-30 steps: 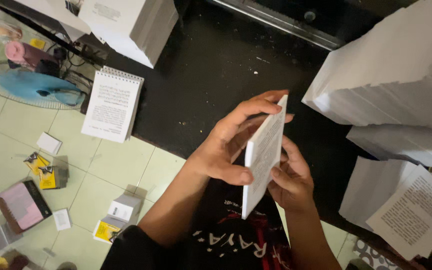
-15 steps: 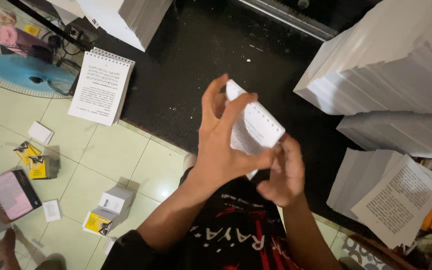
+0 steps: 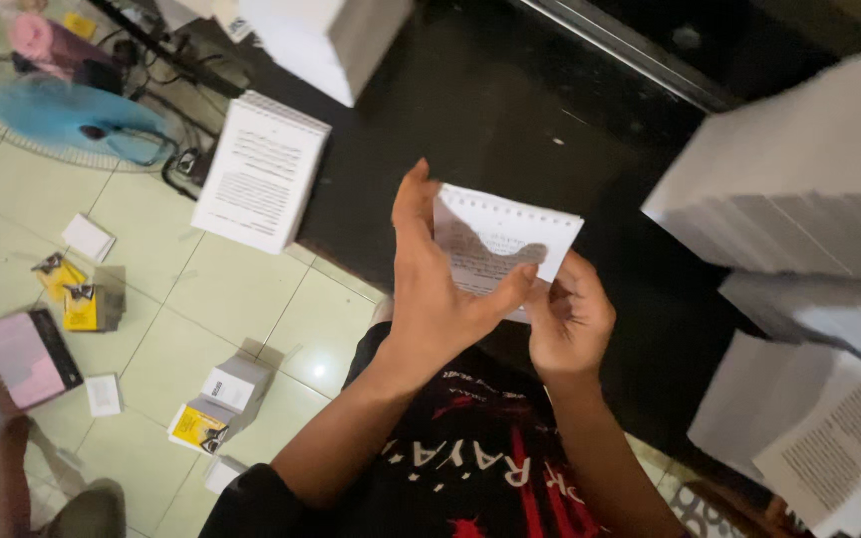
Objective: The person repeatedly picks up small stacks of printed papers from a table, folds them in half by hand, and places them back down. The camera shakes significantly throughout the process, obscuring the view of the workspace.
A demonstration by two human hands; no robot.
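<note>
- Booklet (image 3: 506,242): held above black table (image 3: 510,130), printed face toward camera, punched edge on top, long axis running left-right w/ slight tilt down to the right.
- Left hand (image 3: 437,289): fingers up along booklet's left side, thumb pressed on its lower face – gripping it.
- Right hand (image 3: 570,317): curled, pinching booklet's lower right corner.
- Stacks (image 3: 799,189) of white sheets on table at right.
- Another booklet (image 3: 261,171) flat at table edge, left.
- Small boxes (image 3: 221,399) on tiled floor; contents can't tell.

Matt white paper booklet (image 3: 505,244), glossy black tabletop (image 3: 490,110)
</note>
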